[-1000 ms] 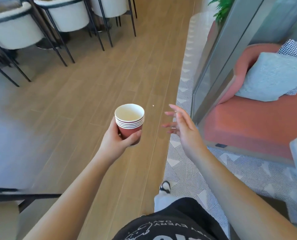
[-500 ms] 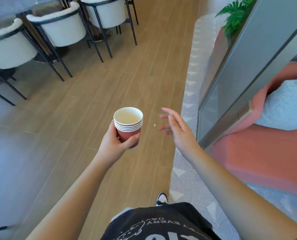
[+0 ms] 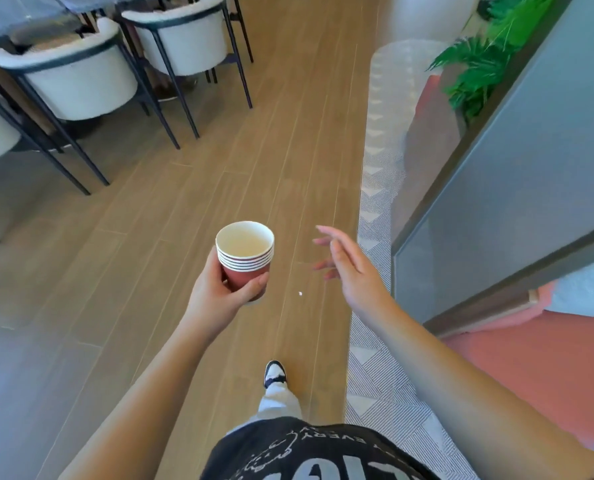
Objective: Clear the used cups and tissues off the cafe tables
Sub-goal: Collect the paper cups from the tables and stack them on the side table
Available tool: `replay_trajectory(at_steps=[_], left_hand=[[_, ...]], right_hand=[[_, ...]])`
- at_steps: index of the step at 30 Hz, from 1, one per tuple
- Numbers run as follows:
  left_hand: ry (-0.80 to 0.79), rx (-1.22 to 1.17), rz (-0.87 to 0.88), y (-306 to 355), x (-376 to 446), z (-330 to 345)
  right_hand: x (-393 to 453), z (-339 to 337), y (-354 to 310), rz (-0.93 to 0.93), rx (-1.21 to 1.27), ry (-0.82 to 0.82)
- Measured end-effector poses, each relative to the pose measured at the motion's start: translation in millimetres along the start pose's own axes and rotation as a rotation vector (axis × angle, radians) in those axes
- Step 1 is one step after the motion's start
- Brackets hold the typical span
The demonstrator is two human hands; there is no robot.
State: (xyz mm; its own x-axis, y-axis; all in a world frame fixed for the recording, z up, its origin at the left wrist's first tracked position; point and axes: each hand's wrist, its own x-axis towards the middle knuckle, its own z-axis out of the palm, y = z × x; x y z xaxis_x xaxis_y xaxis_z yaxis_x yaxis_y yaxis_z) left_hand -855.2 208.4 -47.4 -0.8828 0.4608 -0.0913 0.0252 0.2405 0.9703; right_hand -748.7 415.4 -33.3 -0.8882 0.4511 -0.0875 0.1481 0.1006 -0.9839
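Note:
My left hand grips a stack of several nested red paper cups with white rims, held upright in front of my body above the wooden floor. The top cup looks empty inside. My right hand hovers a little to the right of the stack, fingers loosely spread, holding nothing. No tissues are in view.
White upholstered chairs on black legs stand at the upper left by a table edge. A grey partition and a green plant line the right, with a patterned rug and pink sofa. A small white crumb lies on the floor.
The view has moved forward along the wooden floor: the chairs and plant are closer, the sofa slid back to the right. Both hands keep their pose, the cup stack still held.

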Motion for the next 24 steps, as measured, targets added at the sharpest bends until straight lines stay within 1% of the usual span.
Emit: replay_trajectory(at_steps=[3,6,11,18,24], left_hand=[[-0.004,0.007,0.013,12,61,-12],[-0.048,0.020,0.058,30,121,-24],[-0.055,0.019,0.082,52,209,-28],[-0.120,-0.001,0.051,54,315,16],[-0.138,0.030,0.052,71,429,67]], right_hand=[[57,7,-16,-0.027,-0.021,0.025],[108,13,-30,-0.035,-0.016,0.067],[182,4,-35,-0.048,0.006,0.131],[283,-34,-28,-0.023,0.019,0.172],[396,-82,-30,-0.038,0.042,0.183]])
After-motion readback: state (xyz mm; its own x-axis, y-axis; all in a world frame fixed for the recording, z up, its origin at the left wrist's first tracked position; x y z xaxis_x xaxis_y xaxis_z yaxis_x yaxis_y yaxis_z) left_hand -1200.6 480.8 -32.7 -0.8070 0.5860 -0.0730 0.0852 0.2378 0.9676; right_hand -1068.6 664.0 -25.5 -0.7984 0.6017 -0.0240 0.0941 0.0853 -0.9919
